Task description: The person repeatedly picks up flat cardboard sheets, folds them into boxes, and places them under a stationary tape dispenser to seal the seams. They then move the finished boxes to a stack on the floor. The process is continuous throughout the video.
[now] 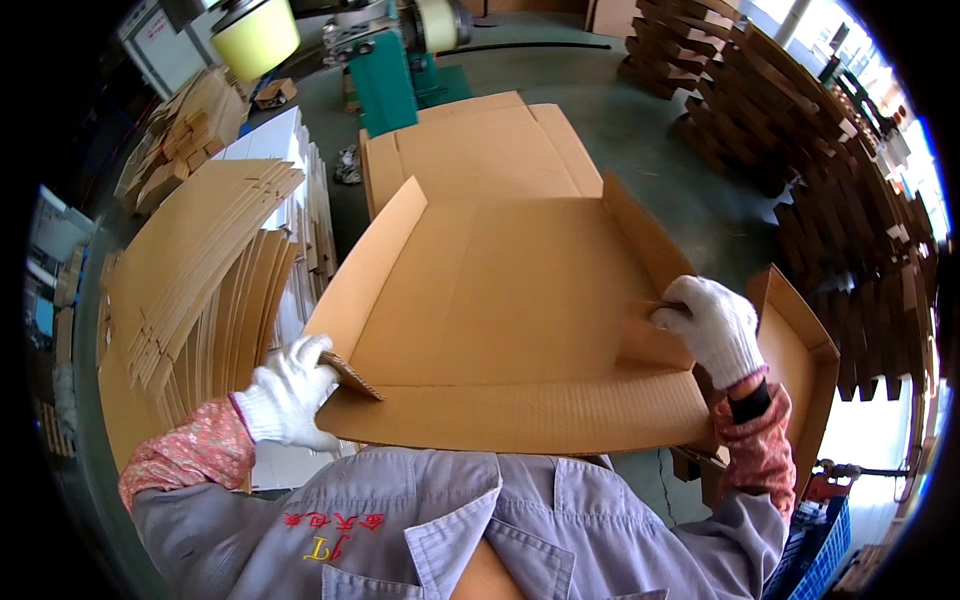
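A partly folded brown cardboard tray [500, 290] lies in front of me, its left and right side walls raised and its near panel flat against my front. My left hand [288, 392], in a white knitted glove, grips its near left corner by a small end flap [352, 376]. White-gloved too, my right hand [715, 328] has its fingers closed on the flap [650, 338] at the near right corner, which is bent inward. My palms and some fingertips are hidden.
Flat cardboard sheets [190, 260] stand stacked at left beside white sheets [285, 140]. More flat cardboard [490, 145] lies beyond the tray. A green machine [382, 85] stands at the far side. Folded trays [850, 190] pile up at right, above a blue crate [815, 545].
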### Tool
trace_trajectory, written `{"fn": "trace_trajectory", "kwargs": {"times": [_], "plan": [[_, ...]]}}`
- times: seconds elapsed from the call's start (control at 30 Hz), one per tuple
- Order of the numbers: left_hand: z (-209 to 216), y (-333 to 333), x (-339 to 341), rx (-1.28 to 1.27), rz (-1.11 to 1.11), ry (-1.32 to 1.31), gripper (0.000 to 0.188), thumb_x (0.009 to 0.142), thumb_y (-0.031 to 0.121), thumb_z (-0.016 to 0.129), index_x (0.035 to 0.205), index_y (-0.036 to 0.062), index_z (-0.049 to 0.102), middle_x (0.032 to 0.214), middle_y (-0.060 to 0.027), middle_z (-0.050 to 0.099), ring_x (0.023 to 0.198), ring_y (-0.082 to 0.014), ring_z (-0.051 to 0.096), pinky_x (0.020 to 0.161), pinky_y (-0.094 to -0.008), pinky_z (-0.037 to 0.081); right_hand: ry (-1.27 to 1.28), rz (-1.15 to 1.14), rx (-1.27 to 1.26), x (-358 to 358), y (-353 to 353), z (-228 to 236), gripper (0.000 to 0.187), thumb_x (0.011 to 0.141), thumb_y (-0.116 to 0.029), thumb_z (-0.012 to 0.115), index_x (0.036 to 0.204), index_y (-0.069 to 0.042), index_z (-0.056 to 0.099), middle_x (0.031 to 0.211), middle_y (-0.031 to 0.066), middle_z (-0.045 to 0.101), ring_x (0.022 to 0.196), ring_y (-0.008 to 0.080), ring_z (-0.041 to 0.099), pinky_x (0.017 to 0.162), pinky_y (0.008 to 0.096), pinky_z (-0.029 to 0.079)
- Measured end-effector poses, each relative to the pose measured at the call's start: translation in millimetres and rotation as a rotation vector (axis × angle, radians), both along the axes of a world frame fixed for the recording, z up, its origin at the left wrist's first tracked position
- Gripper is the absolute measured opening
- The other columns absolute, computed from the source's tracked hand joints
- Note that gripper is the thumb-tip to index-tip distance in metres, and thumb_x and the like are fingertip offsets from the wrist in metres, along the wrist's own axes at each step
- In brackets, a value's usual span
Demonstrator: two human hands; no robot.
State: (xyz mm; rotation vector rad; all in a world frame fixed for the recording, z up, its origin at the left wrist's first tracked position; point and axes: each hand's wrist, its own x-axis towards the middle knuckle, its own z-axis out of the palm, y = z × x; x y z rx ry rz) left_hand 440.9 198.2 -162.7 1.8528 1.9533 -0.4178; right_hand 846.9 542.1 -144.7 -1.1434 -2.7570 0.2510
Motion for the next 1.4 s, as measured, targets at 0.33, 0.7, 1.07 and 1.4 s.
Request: {"fn": "trace_trajectory", "kwargs": {"times": [0.33, 0.7, 1.07, 1.4], "plan": [[-56, -20, 3, 0.556, 0.182, -0.017, 0.035, 0.065, 0.028, 0.086, 0.094, 0.0090, 0.077, 0.139, -0.0251, 0.054, 0.136, -0.0488, 0.050, 0.114, -0.0565, 0.042, -0.041, 0.044, -0.174, -2, -13, -13, 0.020, 0.086, -0.029, 0.076, 0.094, -0.011, 0.076, 0.090, 0.0126, 0.074, 0.087, 0.0340, 0.073, 0.075, 0.0433, 0.057], [-68, 32, -56, 0.532, 0.151, -0.083, 0.018, 0.058, 0.021, 0.085, 0.071, 0.0153, 0.075, 0.077, -0.0046, 0.073, 0.078, -0.0281, 0.072, 0.075, -0.0427, 0.056, -0.108, 0.181, -0.271, 28, -92, -39, 0.059, 0.069, -0.022, 0.090, 0.121, -0.005, 0.069, 0.113, 0.0188, 0.072, 0.100, 0.0395, 0.071, 0.087, 0.0440, 0.059], [52, 120, -177, 1.075, 0.520, -1.001, 0.079, 0.085, 0.027, 0.079, 0.152, -0.0028, 0.050, 0.153, -0.0178, 0.054, 0.138, -0.0267, 0.053, 0.117, -0.0411, 0.040, 0.636, -0.009, -0.599, 25, 65, 78, 0.026, 0.085, -0.004, 0.064, 0.110, 0.000, 0.071, 0.088, -0.0037, 0.062, 0.076, 0.0063, 0.054, 0.065, 0.0226, 0.044], [94, 99, -78, 1.254, 0.893, -1.283, 0.015, 0.098, 0.019, 0.059, 0.104, 0.0063, 0.063, 0.093, -0.0034, 0.062, 0.085, -0.0161, 0.063, 0.074, -0.0334, 0.053, 1.027, 0.169, -0.634, 40, 109, 101, 0.023, 0.088, -0.006, 0.065, 0.111, -0.004, 0.069, 0.102, -0.0024, 0.066, 0.086, 0.0069, 0.059, 0.078, 0.0228, 0.048]]}}
